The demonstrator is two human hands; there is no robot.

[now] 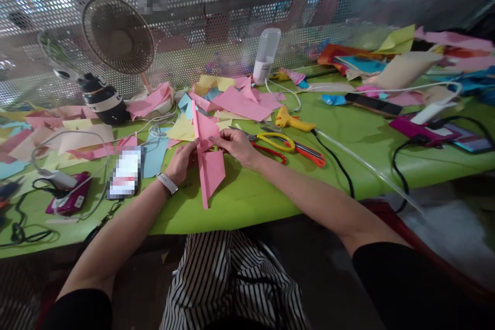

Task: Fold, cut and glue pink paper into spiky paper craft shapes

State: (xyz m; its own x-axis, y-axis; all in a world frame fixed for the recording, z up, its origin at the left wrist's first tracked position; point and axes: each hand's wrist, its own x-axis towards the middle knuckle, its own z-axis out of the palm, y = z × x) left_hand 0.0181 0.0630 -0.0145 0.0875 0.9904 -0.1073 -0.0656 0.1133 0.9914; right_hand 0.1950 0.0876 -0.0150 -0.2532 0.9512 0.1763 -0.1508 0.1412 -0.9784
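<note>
Pink strip [202, 172] (just one), held between left hand [183, 162] and right hand [238, 147].

Scissors [279, 134], glue gun [294, 122] crowd R hand [238, 146]; tbl [251, 198] free nr edge.

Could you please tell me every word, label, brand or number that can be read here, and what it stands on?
Nothing reads with certainty.
Black bottle: letters on its white band, too blurred and partial.
White device with a translucent top: small mark, unreadable.
Lit phone: screen blurred out.
Held pink paper: none visible.
</note>
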